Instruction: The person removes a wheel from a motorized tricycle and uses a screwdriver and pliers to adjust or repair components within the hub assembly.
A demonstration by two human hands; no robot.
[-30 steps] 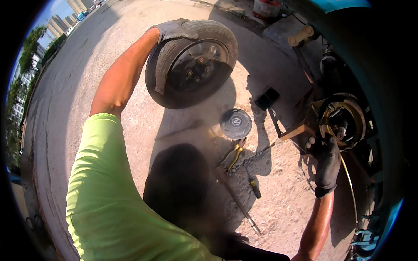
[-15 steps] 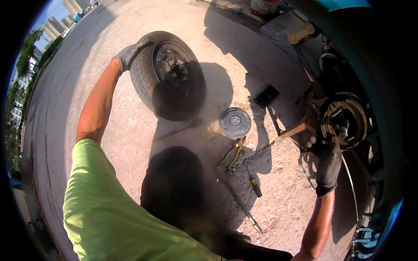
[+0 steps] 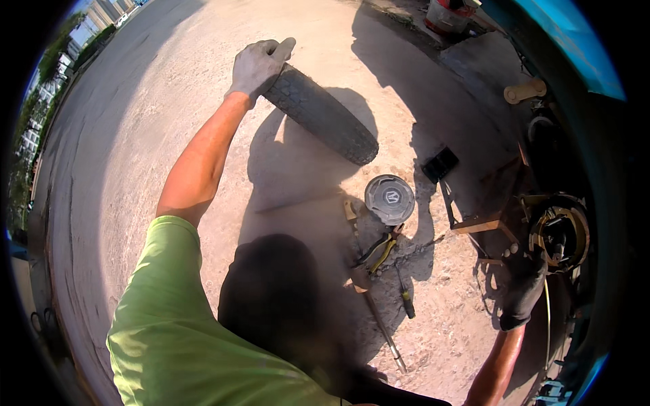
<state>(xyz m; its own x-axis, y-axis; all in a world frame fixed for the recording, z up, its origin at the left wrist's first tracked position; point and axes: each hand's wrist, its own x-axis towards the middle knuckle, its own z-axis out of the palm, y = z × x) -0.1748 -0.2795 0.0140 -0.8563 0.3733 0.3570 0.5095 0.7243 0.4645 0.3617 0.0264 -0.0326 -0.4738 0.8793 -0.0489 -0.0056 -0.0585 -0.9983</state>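
Note:
A black tyre stands on edge on the ground ahead of me, its tread facing me. My left hand, in a grey glove, is closed over its upper left edge with the thumb raised. The inner side of the wheel is turned out of sight. Far to the right, my right hand, in a dark glove, is at the lower edge of a round brake assembly. Its fingers look curled, with two small pale round ends showing in shadow. What they hold, if anything, is hidden.
Between my hands lie a round grey hub cap, yellow-handled pliers, a screwdriver and a long metal bar. A small black tray-like object and a rusty metal frame are near the vehicle. A bucket stands farther back.
The wheel has turned from showing its hub face to showing its tread edge-on. My left hand has moved right with it. My right hand stays by the brake assembly; the view has shifted.

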